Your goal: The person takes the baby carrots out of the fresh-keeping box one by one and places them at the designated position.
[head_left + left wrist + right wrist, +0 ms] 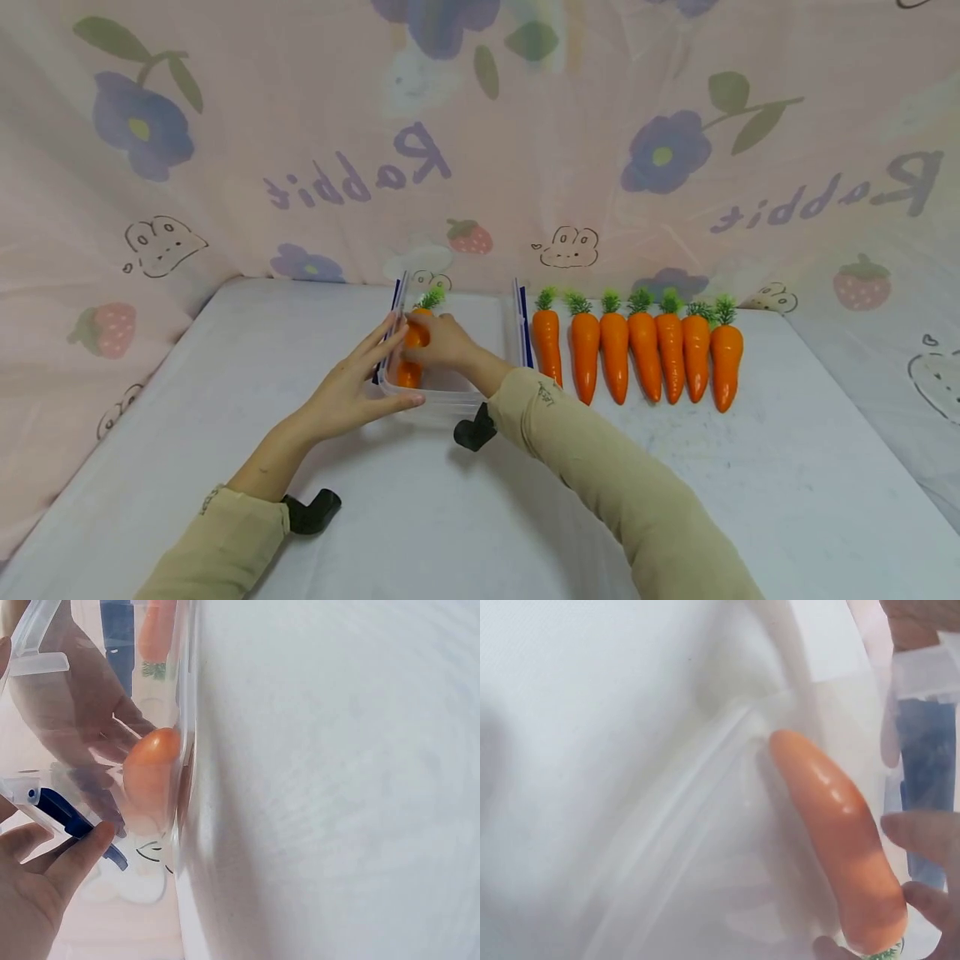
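A clear plastic box [495, 333] with blue side latches stands on the white table. Inside it, along the left wall, lies an orange toy carrot [832, 832] with a green top. My right hand [442, 340] reaches into the box and holds this carrot, fingertips on one side and thumb on the other. My left hand [341, 396] rests against the box's front left corner, its fingers fairly straight along the left wall and the thumb by the front rim. In the left wrist view its fingers touch the blue latch [64, 814].
Right of the box, several more toy carrots [615, 354] lie in a row, tops toward the back. A printed cloth [510, 167] hangs behind the table [450, 525]. Black fittings [474, 429] show at both sleeve cuffs.
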Available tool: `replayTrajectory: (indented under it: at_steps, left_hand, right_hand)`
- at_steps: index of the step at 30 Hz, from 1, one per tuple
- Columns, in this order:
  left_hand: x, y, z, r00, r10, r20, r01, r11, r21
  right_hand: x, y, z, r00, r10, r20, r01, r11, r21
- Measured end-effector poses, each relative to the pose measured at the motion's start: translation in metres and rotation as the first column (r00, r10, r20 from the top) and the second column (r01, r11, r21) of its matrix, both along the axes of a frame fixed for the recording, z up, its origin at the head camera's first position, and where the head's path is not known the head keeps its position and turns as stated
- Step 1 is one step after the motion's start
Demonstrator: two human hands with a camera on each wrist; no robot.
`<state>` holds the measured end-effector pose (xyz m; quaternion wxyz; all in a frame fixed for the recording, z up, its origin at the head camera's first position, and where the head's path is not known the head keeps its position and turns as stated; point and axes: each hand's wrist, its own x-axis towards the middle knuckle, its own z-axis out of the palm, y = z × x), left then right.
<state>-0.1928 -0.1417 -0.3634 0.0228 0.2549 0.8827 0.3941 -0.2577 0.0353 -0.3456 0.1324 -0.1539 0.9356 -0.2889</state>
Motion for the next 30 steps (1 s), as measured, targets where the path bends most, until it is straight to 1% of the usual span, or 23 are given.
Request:
replayTrajectory:
  at_steps: [3, 9, 15, 18, 21, 27, 30]
  left_hand:
    - [0.001, 0.0, 0.0, 1.0, 0.003, 0.007, -0.003, 1.0, 0.005]
    - [0.002, 0.001, 0.001, 1.0, 0.015, 0.021, -0.016, 1.0, 0.005]
    - [0.003, 0.0, 0.002, 0.999, 0.025, 0.026, -0.025, 1.0, -0.004]
    - [0.003, 0.001, 0.002, 0.999, 0.028, 0.026, -0.028, 1.0, -0.007]
    - [0.002, 0.001, 0.002, 0.999, 0.027, 0.025, -0.027, 1.0, -0.008]
    - [0.003, 0.001, 0.002, 0.999, 0.026, 0.03, -0.026, 1.0, 0.002]
    - [0.004, 0.001, 0.003, 0.999, 0.022, 0.03, -0.023, 1.0, 0.011]
  right_hand:
    - [0.001, -0.001, 0.0, 1.0, -0.025, 0.0, 0.025, 0.999, 0.025]
    - [0.002, -0.001, 0.002, 0.996, -0.082, -0.042, 0.086, 0.99, 0.114]
    - [0.003, 0.002, 0.004, 0.994, -0.095, -0.058, 0.102, 0.986, 0.132]
    - [0.003, 0.004, 0.006, 0.991, -0.109, -0.077, 0.116, 0.989, 0.095]
    - [0.003, 0.006, 0.008, 0.986, -0.118, -0.117, 0.123, 0.992, 0.04]
    - [0.005, 0.008, 0.012, 0.976, -0.119, -0.183, 0.11, 0.992, -0.059]
    - [0.007, 0.01, 0.015, 0.971, -0.13, -0.2, 0.105, 0.986, -0.129]
